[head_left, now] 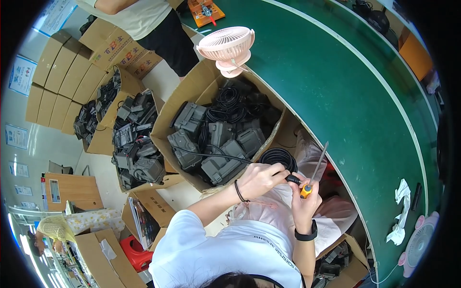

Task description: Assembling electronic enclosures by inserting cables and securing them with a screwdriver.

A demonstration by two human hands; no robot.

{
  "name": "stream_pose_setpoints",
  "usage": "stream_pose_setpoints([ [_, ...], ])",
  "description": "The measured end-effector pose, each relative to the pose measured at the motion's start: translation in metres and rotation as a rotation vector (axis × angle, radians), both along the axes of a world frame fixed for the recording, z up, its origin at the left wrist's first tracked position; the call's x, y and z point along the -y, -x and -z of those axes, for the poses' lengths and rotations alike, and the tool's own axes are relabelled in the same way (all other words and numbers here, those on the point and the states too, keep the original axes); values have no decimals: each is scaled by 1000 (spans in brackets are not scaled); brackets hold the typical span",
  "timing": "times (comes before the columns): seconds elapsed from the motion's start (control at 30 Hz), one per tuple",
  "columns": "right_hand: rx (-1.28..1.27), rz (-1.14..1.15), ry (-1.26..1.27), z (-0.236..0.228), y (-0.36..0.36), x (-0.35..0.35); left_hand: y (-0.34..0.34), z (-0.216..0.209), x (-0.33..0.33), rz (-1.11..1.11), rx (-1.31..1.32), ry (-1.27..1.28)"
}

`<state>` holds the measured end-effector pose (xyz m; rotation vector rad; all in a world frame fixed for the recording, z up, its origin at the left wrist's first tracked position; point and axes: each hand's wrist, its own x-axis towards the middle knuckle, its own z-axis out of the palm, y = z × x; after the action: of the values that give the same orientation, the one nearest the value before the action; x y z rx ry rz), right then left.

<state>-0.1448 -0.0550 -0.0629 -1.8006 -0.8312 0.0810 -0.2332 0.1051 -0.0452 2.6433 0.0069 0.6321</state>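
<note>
In front of my lap, my left hand (263,179) is closed on a black cable connector (292,179). A black cable (218,155) runs from that hand over to the carton of grey units. My right hand (305,206) is wrapped round a screwdriver (306,191) with a yellow and dark handle, its metal shaft pointing up and away. The fingertips of this hand also meet the connector's end; whether they grip it is hard to make out. Just beyond my hands lies a coil of black cable (278,157) near my leg.
An open carton (165,105) of grey plastic units (223,165) and cables stands ahead left, with more filled cartons behind. To the right curves a green table (345,105) bearing a pink fan (225,45), another fan (418,245) and white tissue (400,213). Two people are nearby.
</note>
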Motion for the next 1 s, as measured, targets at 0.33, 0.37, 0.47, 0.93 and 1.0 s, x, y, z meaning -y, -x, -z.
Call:
stream_pose_setpoints([
  [0.33,-262,53,-18,-12,-9,-8,-2,1,-19,-71,-74,52],
  [0.37,-276,34,29,-10,-11,1,2,1,-31,-155,-84,31],
  [0.47,-317,53,45,-6,-28,31,-4,-19,-68,-508,3,176],
  [0.93,-327,1105,-668,36,-13,217,-84,15,-6,-121,223,17],
  [1.0,-323,1328,-742,70,-3,260,-103,15,27,14,314,-57],
])
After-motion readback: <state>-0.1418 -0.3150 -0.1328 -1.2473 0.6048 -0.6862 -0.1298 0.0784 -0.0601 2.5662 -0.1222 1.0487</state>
